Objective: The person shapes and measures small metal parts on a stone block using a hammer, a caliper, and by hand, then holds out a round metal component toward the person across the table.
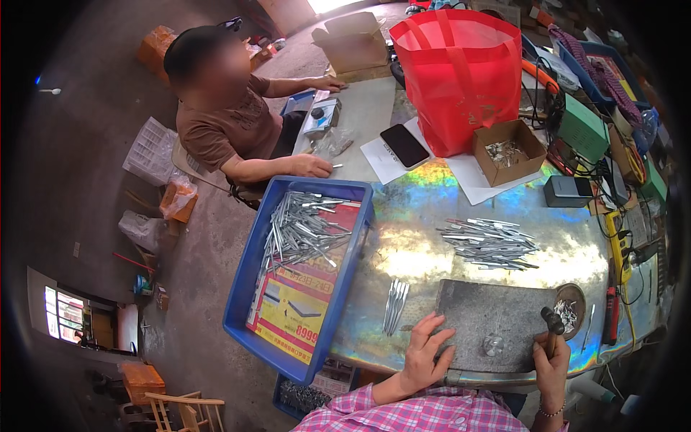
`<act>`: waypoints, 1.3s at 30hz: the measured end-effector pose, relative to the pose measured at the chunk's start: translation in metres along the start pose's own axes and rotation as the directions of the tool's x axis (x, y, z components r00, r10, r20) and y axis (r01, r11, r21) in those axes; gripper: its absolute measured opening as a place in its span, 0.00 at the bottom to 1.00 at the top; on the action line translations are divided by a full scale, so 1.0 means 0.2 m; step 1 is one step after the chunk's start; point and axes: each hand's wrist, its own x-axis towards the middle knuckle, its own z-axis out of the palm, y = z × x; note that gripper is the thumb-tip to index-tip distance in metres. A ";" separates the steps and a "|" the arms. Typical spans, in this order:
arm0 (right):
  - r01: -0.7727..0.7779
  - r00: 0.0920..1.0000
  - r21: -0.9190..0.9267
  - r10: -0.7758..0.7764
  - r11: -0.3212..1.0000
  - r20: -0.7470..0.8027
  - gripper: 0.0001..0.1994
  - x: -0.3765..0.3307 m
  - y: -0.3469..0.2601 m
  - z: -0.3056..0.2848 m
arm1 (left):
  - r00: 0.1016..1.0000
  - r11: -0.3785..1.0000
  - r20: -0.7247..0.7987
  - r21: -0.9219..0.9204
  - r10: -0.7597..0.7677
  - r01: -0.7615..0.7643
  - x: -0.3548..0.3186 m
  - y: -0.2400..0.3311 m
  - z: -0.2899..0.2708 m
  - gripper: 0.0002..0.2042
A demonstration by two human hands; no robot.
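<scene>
In my right hand [551, 366] is a small hammer [553, 321], gripped by its wooden handle with the dark head up. It is over the right side of a dark grey metal plate [497, 309] at the table's near edge. My left hand [423, 358] rests at the plate's left edge, fingers apart, with nothing visible in it. A small shiny round piece [494, 344] sits on the plate between my hands. Several slim metal rods [395, 306] are lined up left of the plate. Behind it is a larger pile of similar rods [489, 243]. A round dish [571, 299] of small metal parts stands to the right.
A blue tray [237, 302] holding many metal rods [299, 223] overhangs the table's left edge. Across from me, a seated person [223, 115] has both hands at the table. Farther back are a red bag [461, 86], cardboard box [507, 173], phone [404, 145] and power strip [617, 248].
</scene>
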 end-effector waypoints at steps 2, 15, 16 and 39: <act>0.009 1.000 -0.039 -0.009 0.999 0.016 0.03 -0.01 0.02 0.00 | 1.000 1.000 -0.014 0.002 0.010 -0.010 0.00 0.00 0.00 0.17; 0.019 0.999 -0.004 -0.019 1.000 -0.028 0.02 -0.03 0.04 0.01 | 0.997 0.997 -0.064 -0.064 0.033 -0.037 -0.02 -0.05 0.03 0.15; 0.028 0.998 -0.009 -0.028 1.000 -0.058 0.02 -0.03 0.06 0.01 | 0.997 0.997 -0.064 -0.067 0.032 -0.037 -0.02 -0.05 0.03 0.15; 0.131 0.985 0.040 -0.125 0.991 -0.116 0.02 -0.04 0.12 0.04 | 0.995 0.995 -0.096 -0.091 0.033 -0.042 -0.02 -0.05 0.03 0.14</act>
